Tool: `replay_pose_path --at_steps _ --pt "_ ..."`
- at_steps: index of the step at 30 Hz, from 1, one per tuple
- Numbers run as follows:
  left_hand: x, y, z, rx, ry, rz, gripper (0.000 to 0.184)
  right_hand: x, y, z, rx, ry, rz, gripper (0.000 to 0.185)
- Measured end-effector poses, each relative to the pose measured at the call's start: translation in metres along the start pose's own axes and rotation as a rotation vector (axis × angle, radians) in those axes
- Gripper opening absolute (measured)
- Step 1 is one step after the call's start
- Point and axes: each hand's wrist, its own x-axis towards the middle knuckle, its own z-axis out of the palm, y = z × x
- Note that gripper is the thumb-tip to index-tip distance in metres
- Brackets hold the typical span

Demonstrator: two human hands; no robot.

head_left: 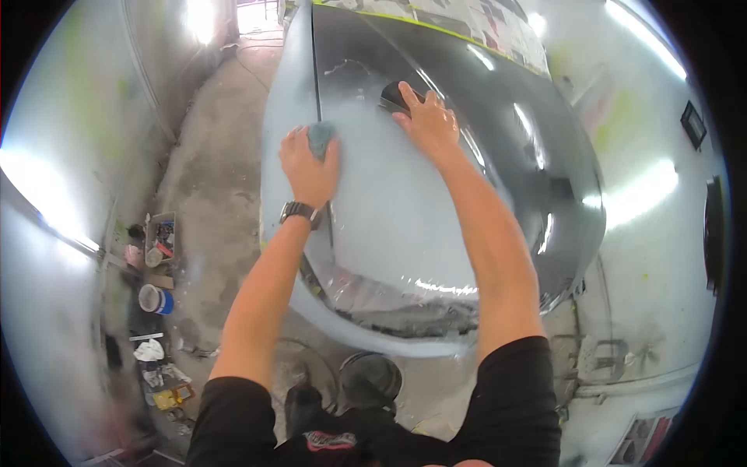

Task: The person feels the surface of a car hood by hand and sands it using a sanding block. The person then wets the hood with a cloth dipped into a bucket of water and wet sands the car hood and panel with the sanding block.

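A car hood fills the middle of the view, wet and pale grey on the left, glossy black on the right. My left hand, with a watch on its wrist, is closed on a blue-green sponge near the seam between hood and fender. Farther right, my right hand grips a dark sanding block and presses it flat on the hood, fingers spread over its top. The block's right part is hidden under the fingers.
Masking paper with a yellow-green edge covers the windshield area. A dark bucket stands by my feet. Along the left wall are a crate of items, a blue-and-white tub and rags. A hose lies on the floor.
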Motion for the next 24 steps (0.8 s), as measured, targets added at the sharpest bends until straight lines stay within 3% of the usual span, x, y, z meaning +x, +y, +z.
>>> replay_pose_path --at_steps 3,5,8,12,15,19,20,22,24 --pt "0.006 0.002 0.005 0.005 0.020 0.016 0.059 -0.076 -0.002 -0.028 0.063 0.044 -0.118 0.066" --pt "0.004 -0.003 0.008 0.009 0.036 0.026 0.059 -0.159 0.004 -0.059 0.133 -0.090 -0.176 0.067" --pt "0.007 0.012 0.001 -0.002 -0.040 -0.043 0.059 -0.095 0.013 -0.047 0.041 -0.131 -0.175 0.069" --pt "0.008 0.005 0.005 0.002 0.002 0.029 0.059 0.037 0.019 0.017 0.007 -0.089 0.092 0.068" --pt "0.002 0.001 0.001 0.012 -0.004 0.021 0.059 0.022 0.010 0.004 0.063 -0.125 0.084 0.067" --pt "0.005 0.001 0.005 -0.009 0.006 0.014 0.060 -0.113 0.014 -0.041 0.057 -0.017 -0.152 0.071" --pt "0.004 -0.001 0.004 -0.013 -0.003 0.016 0.060 -0.122 0.018 -0.042 0.062 -0.078 -0.156 0.071" --pt "0.006 0.003 0.002 -0.033 -0.028 -0.001 0.060 -0.120 0.029 -0.048 0.068 -0.191 -0.176 0.072" --pt "0.008 0.002 0.005 -0.042 -0.041 0.014 0.060 -0.049 0.034 -0.022 0.075 -0.136 -0.138 0.069"
